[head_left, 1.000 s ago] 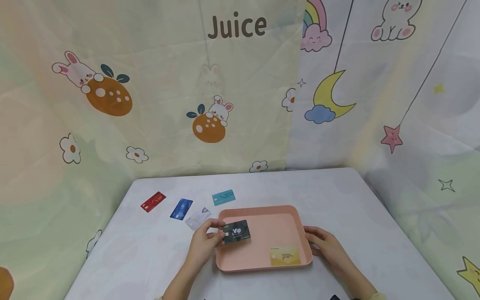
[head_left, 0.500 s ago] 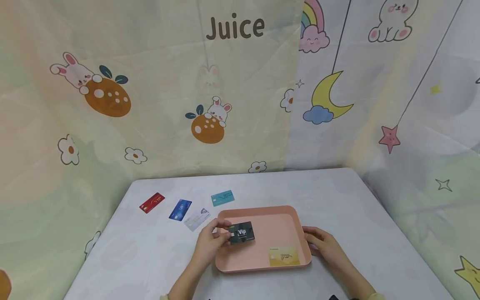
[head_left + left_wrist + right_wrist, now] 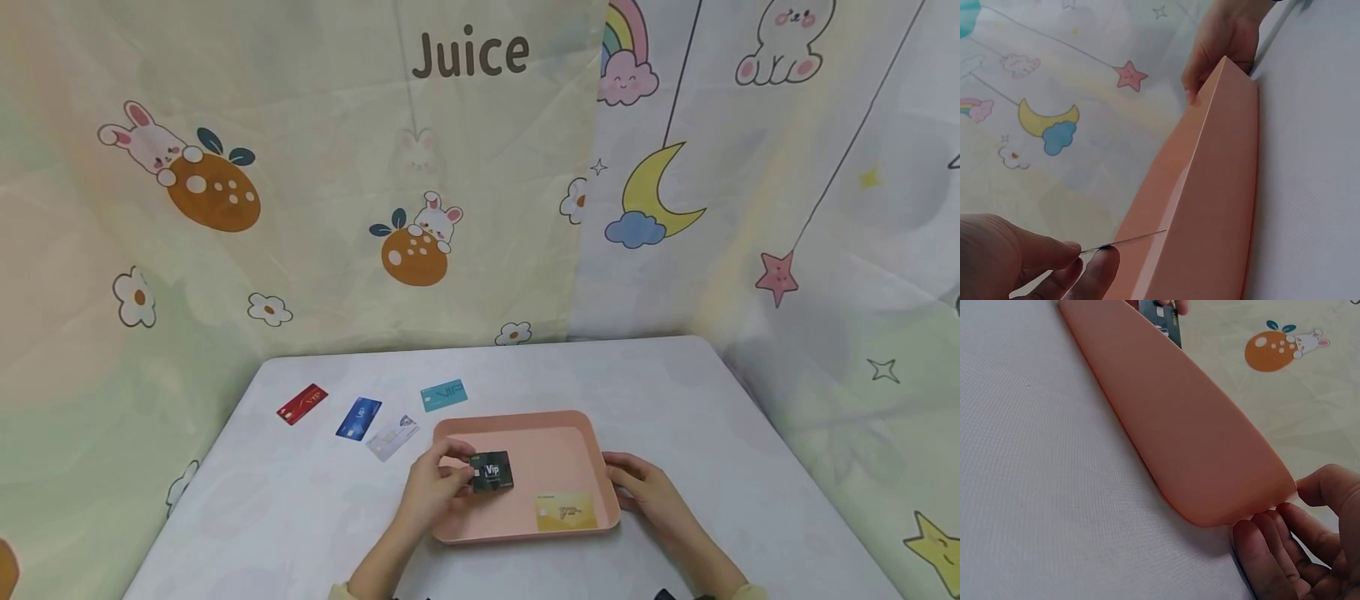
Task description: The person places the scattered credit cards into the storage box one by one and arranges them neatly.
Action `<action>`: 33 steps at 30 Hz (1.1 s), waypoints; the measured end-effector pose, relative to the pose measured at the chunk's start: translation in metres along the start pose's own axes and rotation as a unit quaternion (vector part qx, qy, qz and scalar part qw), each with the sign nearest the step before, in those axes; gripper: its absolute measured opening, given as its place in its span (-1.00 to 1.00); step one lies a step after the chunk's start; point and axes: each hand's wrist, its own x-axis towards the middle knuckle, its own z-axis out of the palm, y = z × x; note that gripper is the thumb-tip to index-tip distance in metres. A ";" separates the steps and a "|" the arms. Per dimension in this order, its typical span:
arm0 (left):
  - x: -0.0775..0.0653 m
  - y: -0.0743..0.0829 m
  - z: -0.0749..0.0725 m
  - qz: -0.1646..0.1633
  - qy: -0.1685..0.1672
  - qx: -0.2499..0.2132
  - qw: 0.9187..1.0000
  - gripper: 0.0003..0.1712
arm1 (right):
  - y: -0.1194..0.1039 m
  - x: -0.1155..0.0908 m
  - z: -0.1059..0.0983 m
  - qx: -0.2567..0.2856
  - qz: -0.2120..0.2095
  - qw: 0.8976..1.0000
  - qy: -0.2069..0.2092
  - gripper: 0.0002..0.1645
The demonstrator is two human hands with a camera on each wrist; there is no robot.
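Between the thumb and fingers of my left hand [image 3: 431, 487] is a dark VIP card [image 3: 492, 472], pinched by its left end above the left part of a pink tray [image 3: 525, 536]. Seen from the left wrist, the card [image 3: 1129, 240] appears edge-on, thin and tilted, near the tray wall [image 3: 1210, 187]. A gold card [image 3: 566, 512] lies inside the tray at the front right. My right hand [image 3: 651, 492] holds the tray's right side; in the right wrist view its thumb is at the rim and its fingers [image 3: 1260, 550] are against the outer wall.
Left of and behind the tray, a red card [image 3: 302, 404], a blue card [image 3: 358, 418], a silver-white card [image 3: 392, 437] and a teal card [image 3: 444, 395] lie on the white table [image 3: 637, 383]. A printed cloth backdrop [image 3: 315, 167] hangs behind and at both sides.
My left hand has carried the dark card rightward and slightly toward the front, farther over the tray. The right hand stays at the tray's right edge.
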 end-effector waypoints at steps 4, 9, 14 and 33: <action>0.001 -0.001 0.002 0.004 -0.005 0.017 1.000 -0.74 | 0.000 0.000 0.001 0.002 0.000 1.000 -0.001 -0.39; 0.005 0.001 0.004 0.020 -0.021 0.046 0.999 -0.73 | 0.000 0.001 0.000 -0.001 -0.012 1.000 -0.008 -0.37; 0.007 0.004 0.008 0.031 -0.034 0.054 0.997 -0.68 | 0.002 0.001 -0.001 -0.002 -0.014 1.000 -0.010 -0.38; 0.021 0.002 0.018 0.022 -0.072 0.075 0.994 -0.60 | 0.003 0.000 -0.003 0.003 -0.017 1.000 -0.009 -0.37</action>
